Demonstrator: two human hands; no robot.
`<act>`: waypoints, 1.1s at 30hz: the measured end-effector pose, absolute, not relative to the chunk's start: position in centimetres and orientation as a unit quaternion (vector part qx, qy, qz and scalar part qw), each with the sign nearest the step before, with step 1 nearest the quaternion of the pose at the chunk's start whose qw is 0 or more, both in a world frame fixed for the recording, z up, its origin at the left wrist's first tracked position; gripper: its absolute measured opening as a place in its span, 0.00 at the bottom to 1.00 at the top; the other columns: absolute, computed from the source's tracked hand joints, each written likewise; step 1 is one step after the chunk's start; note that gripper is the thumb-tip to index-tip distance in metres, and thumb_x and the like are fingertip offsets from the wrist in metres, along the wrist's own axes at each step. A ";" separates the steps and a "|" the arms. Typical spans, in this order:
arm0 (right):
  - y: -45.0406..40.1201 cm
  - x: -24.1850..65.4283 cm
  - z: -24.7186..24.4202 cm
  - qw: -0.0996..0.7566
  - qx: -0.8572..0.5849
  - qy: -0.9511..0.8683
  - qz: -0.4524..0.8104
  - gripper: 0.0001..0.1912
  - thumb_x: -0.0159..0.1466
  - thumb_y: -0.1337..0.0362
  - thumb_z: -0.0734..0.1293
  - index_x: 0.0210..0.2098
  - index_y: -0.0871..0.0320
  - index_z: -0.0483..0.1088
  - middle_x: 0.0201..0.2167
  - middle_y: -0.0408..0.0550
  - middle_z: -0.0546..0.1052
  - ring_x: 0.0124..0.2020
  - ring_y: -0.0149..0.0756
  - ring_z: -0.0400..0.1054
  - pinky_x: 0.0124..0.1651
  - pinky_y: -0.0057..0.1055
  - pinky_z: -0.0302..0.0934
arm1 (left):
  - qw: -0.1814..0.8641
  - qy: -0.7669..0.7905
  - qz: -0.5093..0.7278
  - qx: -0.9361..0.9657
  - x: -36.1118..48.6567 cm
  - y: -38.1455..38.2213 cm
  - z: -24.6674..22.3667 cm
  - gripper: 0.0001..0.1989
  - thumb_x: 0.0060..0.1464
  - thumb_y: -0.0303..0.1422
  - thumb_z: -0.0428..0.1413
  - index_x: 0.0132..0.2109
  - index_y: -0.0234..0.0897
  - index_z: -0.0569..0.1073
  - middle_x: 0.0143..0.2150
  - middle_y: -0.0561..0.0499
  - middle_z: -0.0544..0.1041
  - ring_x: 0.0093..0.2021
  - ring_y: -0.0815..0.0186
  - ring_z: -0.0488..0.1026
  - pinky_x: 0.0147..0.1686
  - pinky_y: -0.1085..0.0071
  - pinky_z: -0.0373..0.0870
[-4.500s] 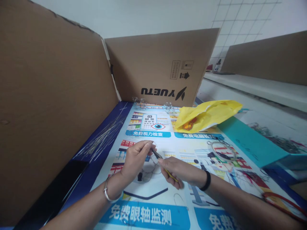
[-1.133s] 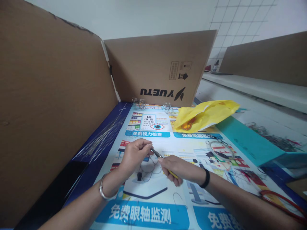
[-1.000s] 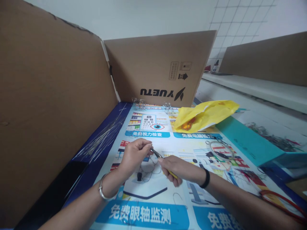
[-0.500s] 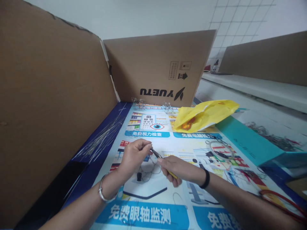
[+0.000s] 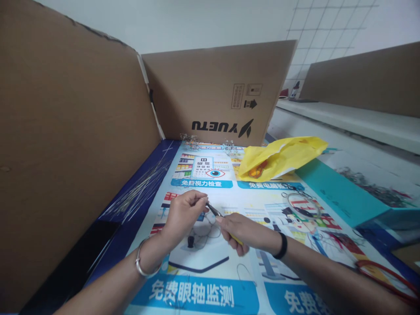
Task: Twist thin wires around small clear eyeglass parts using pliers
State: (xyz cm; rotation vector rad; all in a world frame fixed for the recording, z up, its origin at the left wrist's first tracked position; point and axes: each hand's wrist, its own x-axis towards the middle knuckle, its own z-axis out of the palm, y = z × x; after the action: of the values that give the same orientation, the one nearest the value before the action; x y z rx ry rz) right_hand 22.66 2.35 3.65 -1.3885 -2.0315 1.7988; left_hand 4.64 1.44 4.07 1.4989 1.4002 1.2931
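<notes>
My right hand [image 5: 236,232] is wrapped round a pair of pliers [image 5: 214,210] with yellow handles and dark, slim jaws. The jaws point up and left to the fingertips of my left hand [image 5: 187,211]. That hand is pinched closed just at the plier tips; thin wire seems to be there, but what it holds is too small to make out. Below the hands, thin wire loops [image 5: 205,232] show against the printed sheet [image 5: 197,267]. A small bent wire [image 5: 243,274] lies on the sheet below my right hand.
Long straight wires [image 5: 138,188] lie along the left. Cardboard panels [image 5: 210,87] stand at the left and back. A yellow bag [image 5: 282,157] lies at the back right, near a wire coil [image 5: 303,205] and a teal box [image 5: 341,192] beside heaped wire pieces. Red cord [image 5: 383,273] lies right.
</notes>
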 end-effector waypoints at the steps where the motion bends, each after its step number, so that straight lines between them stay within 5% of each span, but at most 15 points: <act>1: 2.3 22.7 3.6 0.047 -0.456 -0.668 0.587 0.31 0.58 0.37 0.51 0.23 0.59 0.60 0.13 0.40 0.63 0.12 0.26 0.61 0.14 0.21 0.54 | 0.352 0.541 0.500 0.577 4.6 1.5 4.0 0.07 0.49 0.34 0.55 0.33 0.34 0.75 0.24 0.52 0.77 0.26 0.67 0.75 0.27 0.75 0.71; 33: 2.2 22.7 3.2 0.056 -0.471 -0.677 0.563 0.30 0.59 0.38 0.50 0.23 0.59 0.60 0.14 0.40 0.63 0.12 0.26 0.61 0.13 0.20 0.52 | 0.303 0.572 0.470 0.600 4.8 1.2 4.6 0.07 0.50 0.33 0.54 0.33 0.34 0.74 0.22 0.53 0.76 0.25 0.68 0.74 0.27 0.75 0.68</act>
State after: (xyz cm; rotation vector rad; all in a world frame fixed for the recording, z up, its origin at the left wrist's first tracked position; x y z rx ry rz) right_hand 22.66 2.16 3.20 -1.4274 -2.0529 1.7090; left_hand 4.78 1.18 4.61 1.5913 1.5158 1.2443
